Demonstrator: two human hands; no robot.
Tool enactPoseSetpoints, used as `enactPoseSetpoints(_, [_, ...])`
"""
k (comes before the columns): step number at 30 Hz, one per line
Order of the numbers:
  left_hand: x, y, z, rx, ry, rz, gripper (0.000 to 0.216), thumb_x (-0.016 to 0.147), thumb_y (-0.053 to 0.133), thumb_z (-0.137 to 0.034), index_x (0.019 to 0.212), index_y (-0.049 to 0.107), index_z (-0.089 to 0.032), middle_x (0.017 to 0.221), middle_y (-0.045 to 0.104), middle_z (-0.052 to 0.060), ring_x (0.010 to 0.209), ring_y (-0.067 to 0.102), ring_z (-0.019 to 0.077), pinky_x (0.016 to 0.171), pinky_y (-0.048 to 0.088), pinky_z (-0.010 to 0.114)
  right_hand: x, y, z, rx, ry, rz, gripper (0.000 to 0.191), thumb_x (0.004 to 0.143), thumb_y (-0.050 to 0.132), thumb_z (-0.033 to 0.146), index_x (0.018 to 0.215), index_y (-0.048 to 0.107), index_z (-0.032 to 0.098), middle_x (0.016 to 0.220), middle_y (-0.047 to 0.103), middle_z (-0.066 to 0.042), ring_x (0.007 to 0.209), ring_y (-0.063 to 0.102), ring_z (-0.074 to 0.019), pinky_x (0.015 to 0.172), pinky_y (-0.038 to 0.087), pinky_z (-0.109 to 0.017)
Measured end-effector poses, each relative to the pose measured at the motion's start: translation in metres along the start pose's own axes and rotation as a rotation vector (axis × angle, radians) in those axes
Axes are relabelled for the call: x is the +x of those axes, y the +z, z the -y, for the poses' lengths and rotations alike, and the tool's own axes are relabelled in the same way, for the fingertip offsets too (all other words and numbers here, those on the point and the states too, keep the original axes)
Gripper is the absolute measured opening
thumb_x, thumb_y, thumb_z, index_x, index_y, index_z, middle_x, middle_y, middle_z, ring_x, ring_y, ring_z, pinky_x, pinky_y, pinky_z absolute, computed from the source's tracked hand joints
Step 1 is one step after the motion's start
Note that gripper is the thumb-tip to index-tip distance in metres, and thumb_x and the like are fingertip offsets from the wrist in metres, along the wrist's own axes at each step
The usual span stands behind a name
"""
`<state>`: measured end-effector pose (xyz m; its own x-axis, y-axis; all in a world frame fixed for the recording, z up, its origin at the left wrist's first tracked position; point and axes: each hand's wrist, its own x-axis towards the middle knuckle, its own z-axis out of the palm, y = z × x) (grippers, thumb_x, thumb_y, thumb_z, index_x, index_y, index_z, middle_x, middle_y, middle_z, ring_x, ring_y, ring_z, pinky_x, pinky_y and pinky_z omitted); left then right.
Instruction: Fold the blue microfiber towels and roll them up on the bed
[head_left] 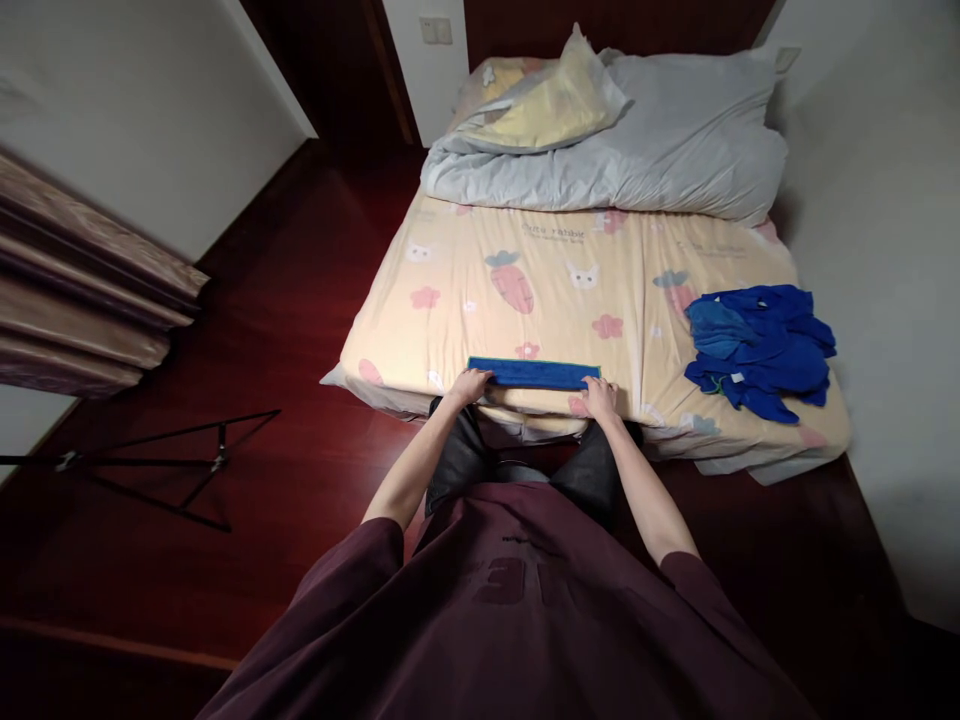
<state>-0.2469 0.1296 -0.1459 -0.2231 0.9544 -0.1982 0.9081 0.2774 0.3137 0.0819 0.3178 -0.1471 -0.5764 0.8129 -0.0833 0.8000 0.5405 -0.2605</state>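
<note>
A blue towel (536,373) with a thin green edge lies as a long narrow strip near the front edge of the bed. My left hand (471,385) is closed on its left end, and my right hand (600,397) grips the right end. The fingertips of both hands are small in view and partly hidden by the hands themselves. To the right, a crumpled heap of blue towels (780,345) rests on the same sheet, apart from my hands.
The bed (465,270) has a cream sheet printed with carrots and rabbits. A grey quilt (690,130) and a yellow pillow (559,105) lie at its far end. A black tripod (150,462) stands on the dark red floor at left, near curtains (82,280).
</note>
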Motion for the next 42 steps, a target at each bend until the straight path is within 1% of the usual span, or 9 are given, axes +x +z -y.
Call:
enactPoseSetpoints(5, [-0.007, -0.003, 0.029, -0.243, -0.056, -0.011, 0.034, 0.090, 0.063, -0.023, 0.122, 0.073, -0.021, 0.120, 0.077, 0.009, 0.113, 0.070, 0.0265, 0.102, 0.052, 0.034, 0.000, -0.010, -0.019, 0.191, 0.143, 0.133, 0.036, 0.090, 0.073, 0.033, 0.124, 0.073, 0.020, 0.121, 0.076, -0.014, 0.114, 0.070, -0.0298, 0.101, 0.051, -0.038])
enactPoseSetpoints(13, [-0.021, 0.013, 0.036, -0.604, -0.281, -0.234, 0.038, 0.083, 0.070, -0.028, 0.119, 0.072, -0.017, 0.109, 0.077, 0.009, 0.101, 0.070, 0.0252, 0.092, 0.056, 0.034, -0.001, 0.009, -0.030, 0.523, 0.221, -0.111, 0.042, 0.085, 0.070, 0.045, 0.115, 0.072, 0.016, 0.117, 0.076, -0.013, 0.110, 0.069, -0.0270, 0.098, 0.055, -0.039])
enactPoseSetpoints(17, [-0.019, 0.023, 0.036, -0.651, -0.419, -0.303, 0.035, 0.083, 0.071, -0.031, 0.115, 0.072, -0.016, 0.090, 0.075, 0.007, 0.088, 0.070, 0.0228, 0.085, 0.055, 0.032, 0.000, 0.017, -0.036, 0.428, 0.256, -0.119, 0.038, 0.087, 0.066, 0.045, 0.112, 0.072, 0.017, 0.108, 0.076, -0.012, 0.102, 0.069, -0.0267, 0.090, 0.054, -0.035])
enactPoseSetpoints(23, [-0.008, 0.028, 0.033, -0.617, -0.532, -0.369, 0.029, 0.093, 0.062, -0.035, 0.112, 0.072, -0.014, 0.104, 0.077, 0.014, 0.102, 0.073, 0.0265, 0.092, 0.052, 0.034, 0.002, 0.015, -0.042, 0.232, 0.364, -0.019, 0.032, 0.094, 0.060, 0.050, 0.094, 0.072, 0.020, 0.093, 0.075, -0.010, 0.084, 0.066, -0.0224, 0.072, 0.044, -0.026])
enactPoseSetpoints(29, [-0.004, 0.018, 0.024, -0.534, -0.560, -0.366, 0.031, 0.098, 0.056, -0.033, 0.115, 0.072, -0.013, 0.108, 0.078, 0.017, 0.108, 0.072, 0.0292, 0.094, 0.051, 0.034, 0.001, 0.012, -0.041, 0.189, 0.402, 0.038, 0.035, 0.097, 0.056, 0.050, 0.087, 0.072, 0.021, 0.088, 0.075, -0.007, 0.080, 0.066, -0.0198, 0.067, 0.040, -0.025])
enactPoseSetpoints(34, [0.000, 0.009, 0.019, -0.458, -0.529, -0.337, 0.032, 0.102, 0.051, -0.030, 0.120, 0.071, -0.014, 0.112, 0.076, 0.017, 0.110, 0.071, 0.0287, 0.095, 0.050, 0.035, -0.003, 0.005, -0.034, 0.176, 0.443, 0.082, 0.036, 0.098, 0.055, 0.051, 0.092, 0.073, 0.021, 0.094, 0.075, -0.010, 0.087, 0.067, -0.0233, 0.072, 0.043, -0.028])
enactPoseSetpoints(37, [-0.002, 0.006, 0.007, -0.288, -0.484, -0.404, 0.036, 0.103, 0.048, -0.031, 0.128, 0.069, -0.016, 0.123, 0.071, 0.020, 0.119, 0.065, 0.0323, 0.100, 0.049, 0.042, -0.010, 0.000, -0.017, 0.089, 0.418, -0.062, 0.032, 0.098, 0.053, 0.042, 0.108, 0.072, 0.018, 0.109, 0.073, -0.017, 0.107, 0.063, -0.0296, 0.088, 0.045, -0.036])
enactPoseSetpoints(40, [-0.010, 0.006, -0.019, -0.089, -0.260, -0.466, 0.043, 0.102, 0.046, -0.027, 0.142, 0.061, -0.018, 0.141, 0.061, 0.022, 0.134, 0.054, 0.0352, 0.110, 0.042, 0.051, -0.019, 0.000, 0.012, 0.025, 0.245, -0.272, 0.039, 0.099, 0.047, 0.029, 0.132, 0.063, 0.015, 0.137, 0.062, -0.021, 0.129, 0.051, -0.0333, 0.104, 0.040, -0.048])
enactPoseSetpoints(42, [-0.016, 0.012, -0.042, -0.019, -0.015, -0.404, 0.048, 0.102, 0.043, -0.025, 0.148, 0.055, -0.020, 0.152, 0.054, 0.019, 0.142, 0.047, 0.0335, 0.116, 0.036, 0.053, -0.026, 0.004, 0.035, 0.031, 0.043, -0.279, 0.045, 0.102, 0.041, 0.028, 0.141, 0.058, 0.015, 0.150, 0.054, -0.020, 0.137, 0.046, -0.0324, 0.112, 0.035, -0.051])
